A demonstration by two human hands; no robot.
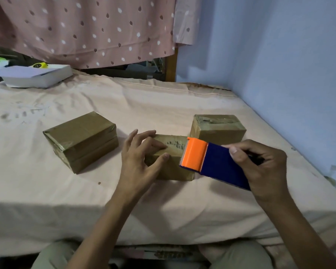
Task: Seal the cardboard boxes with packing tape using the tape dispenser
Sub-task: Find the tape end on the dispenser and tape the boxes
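Three brown cardboard boxes lie on a bed covered with a peach sheet point(66, 191). The middle box point(173, 167) sits nearest me. My left hand point(140, 158) holds it, fingers on its top and thumb on its front face. My right hand point(260, 167) grips a tape dispenser point(211, 162) with a blue body and an orange head. The orange head touches the right end of the middle box's top. A taped box point(81, 140) lies to the left. Another box point(217, 129) with wrinkled tape on top stands behind the dispenser.
A white flat box point(39, 76) with a yellow object on it sits at the bed's far left corner. A pink dotted cloth point(89, 30) hangs behind the bed. A blue wall point(279, 74) runs along the bed's right side. My knees show below the bed's front edge.
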